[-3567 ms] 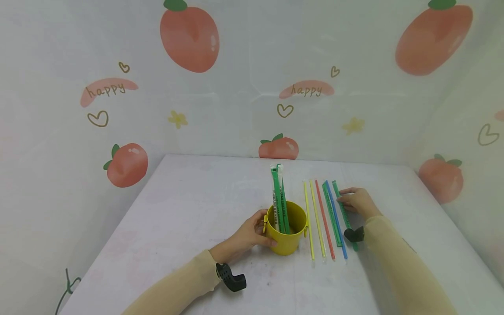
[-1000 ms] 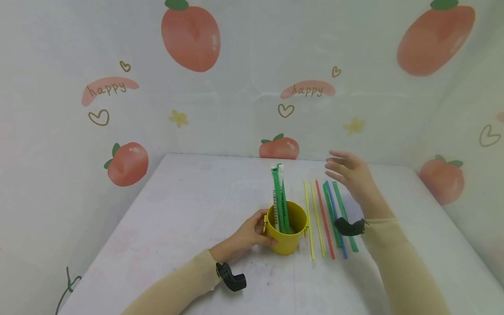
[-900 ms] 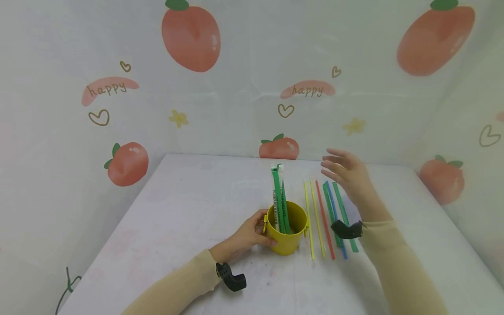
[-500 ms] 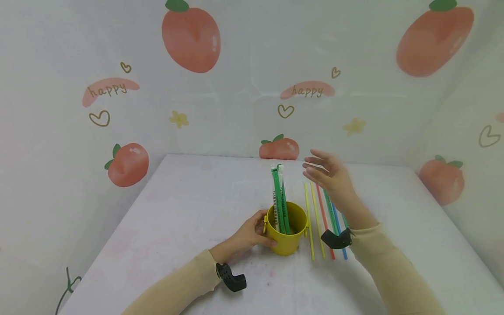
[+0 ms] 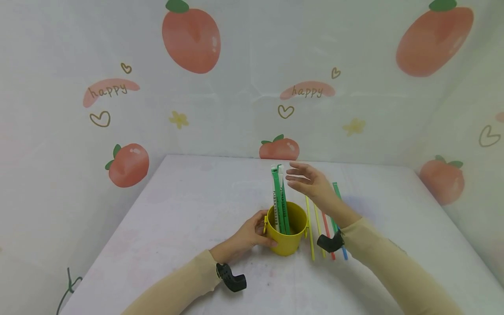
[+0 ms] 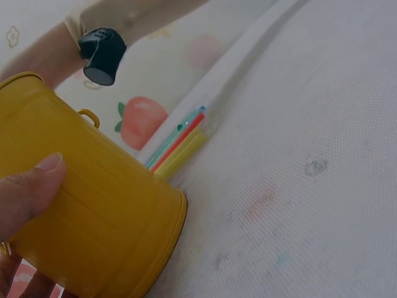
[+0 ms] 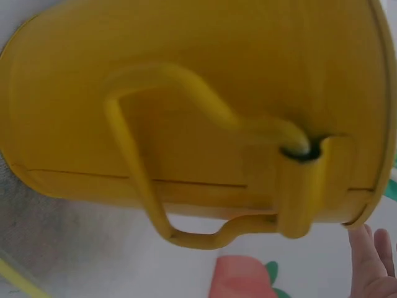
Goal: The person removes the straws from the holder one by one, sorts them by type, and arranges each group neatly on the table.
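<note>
My left hand [image 5: 250,232] grips the side of a yellow metal bucket [image 5: 285,246], thumb across its front; the left wrist view shows that thumb [image 6: 31,194] on the bucket wall. Several green-and-white wrapped straws [image 5: 278,197] stand in the bucket, leaning on its left side. My right hand [image 5: 315,187] hovers to the right of their tops, fingers extended and nothing in them. In the right wrist view the bucket's side handle [image 7: 133,161] fills the middle, and the right fingers [image 7: 372,261] show at the lower right.
On the table [image 5: 189,197], right of the bucket, lies a row of straws: two yellow [image 5: 310,236], a red [image 5: 326,225], a blue [image 5: 345,253] and green-wrapped ones [image 5: 335,189]. The right forearm covers part of the row. A fruit-print sheet [image 5: 232,109] hangs behind.
My right hand has left the rightmost green straw, risen, and swung left across the row to beside the bucket's straws. That green straw stays on the table. Left hand and bucket have not moved.
</note>
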### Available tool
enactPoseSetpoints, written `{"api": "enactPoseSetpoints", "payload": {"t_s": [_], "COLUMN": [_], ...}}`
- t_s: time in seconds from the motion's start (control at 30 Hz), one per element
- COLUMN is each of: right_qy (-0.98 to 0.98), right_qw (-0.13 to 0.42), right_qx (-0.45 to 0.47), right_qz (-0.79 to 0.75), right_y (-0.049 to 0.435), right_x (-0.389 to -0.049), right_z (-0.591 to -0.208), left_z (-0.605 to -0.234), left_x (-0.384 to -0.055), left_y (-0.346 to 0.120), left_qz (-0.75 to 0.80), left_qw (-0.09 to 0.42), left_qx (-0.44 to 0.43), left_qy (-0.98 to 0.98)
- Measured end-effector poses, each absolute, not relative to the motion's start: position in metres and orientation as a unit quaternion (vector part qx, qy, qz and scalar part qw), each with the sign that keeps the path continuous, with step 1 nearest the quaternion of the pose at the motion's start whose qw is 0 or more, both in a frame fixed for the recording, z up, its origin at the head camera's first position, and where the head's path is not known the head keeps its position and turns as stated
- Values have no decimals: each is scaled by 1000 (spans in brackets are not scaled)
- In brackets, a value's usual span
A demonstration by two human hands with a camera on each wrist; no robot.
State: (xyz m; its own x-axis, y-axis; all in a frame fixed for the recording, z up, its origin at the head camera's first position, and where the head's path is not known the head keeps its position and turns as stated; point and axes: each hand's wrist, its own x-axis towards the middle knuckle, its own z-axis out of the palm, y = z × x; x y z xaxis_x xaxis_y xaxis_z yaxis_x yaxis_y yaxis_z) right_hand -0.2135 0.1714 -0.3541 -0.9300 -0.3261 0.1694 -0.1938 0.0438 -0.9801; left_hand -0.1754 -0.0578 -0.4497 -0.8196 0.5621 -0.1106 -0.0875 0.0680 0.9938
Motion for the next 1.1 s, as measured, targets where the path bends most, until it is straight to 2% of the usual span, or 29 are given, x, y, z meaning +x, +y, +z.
{"api": "enactPoseSetpoints", "payload": {"t_s": [0.47, 1.1], "right_qy": [737, 748], "right_qw": [158, 200], "right_qx": [-166, -181], "right_qz": [-636, -606], "right_y": [173, 172], "right_x": [-226, -231], "right_z": [-363, -367], "left_z": [-450, -454], "left_x": [-174, -175], "left_y": [-59, -60], "left_qz": [675, 670], "left_qw": [259, 253], "left_qx": [179, 194], "left_qy": [668, 670]}}
